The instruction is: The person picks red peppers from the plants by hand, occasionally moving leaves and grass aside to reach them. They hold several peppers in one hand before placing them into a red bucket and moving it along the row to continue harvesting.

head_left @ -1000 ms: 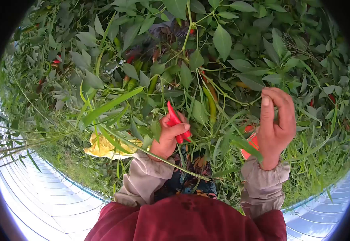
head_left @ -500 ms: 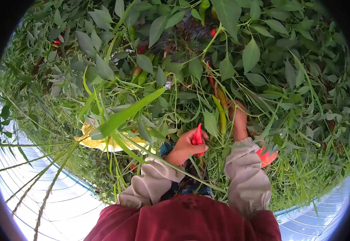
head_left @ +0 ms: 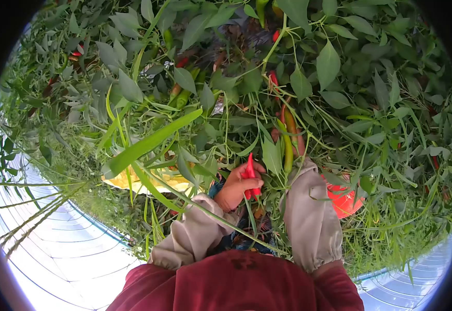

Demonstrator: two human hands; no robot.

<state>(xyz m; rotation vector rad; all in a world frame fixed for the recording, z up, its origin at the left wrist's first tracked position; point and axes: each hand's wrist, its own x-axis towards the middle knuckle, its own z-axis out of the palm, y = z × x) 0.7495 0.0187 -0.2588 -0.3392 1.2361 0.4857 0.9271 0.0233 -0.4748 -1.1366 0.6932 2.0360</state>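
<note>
Just below the centre of the frame, the left hand (head_left: pixel 233 192) was closed around a small bunch of red peppers (head_left: pixel 250 175), the thumb lying across them. One pepper's tip pointed up out of the grip, while the blunter ends showed beneath the thumb. To the right of that, the right hand (head_left: pixel 301 145) reached up among the stems, mostly hidden behind hanging fruit, so whether its fingers were apart or clamped on something could not be told. The two hands were apart from each other. In front of the right hand hung a yellow-green pepper (head_left: pixel 287 150), with an orange-brown pepper (head_left: pixel 290 122) just beside it and a red pepper (head_left: pixel 274 83) higher up, near the upper centre.

Leafy pepper plants (head_left: pixel 328 65) filled the upper half of the frame, with green peppers (head_left: pixel 183 98) hanging left of centre. A broad grass blade (head_left: pixel 156 141) slanted across the left-centre, above some crumpled yellow material (head_left: pixel 135 182) partly covered by leaves. Right of the right hand's beige sleeve (head_left: pixel 314 217) was a red-orange object (head_left: pixel 346 203), half hidden by foliage. A maroon garment (head_left: pixel 244 285) filled the bottom centre, with dark patterned cloth (head_left: pixel 259 236) showing just above it, between the sleeves
</note>
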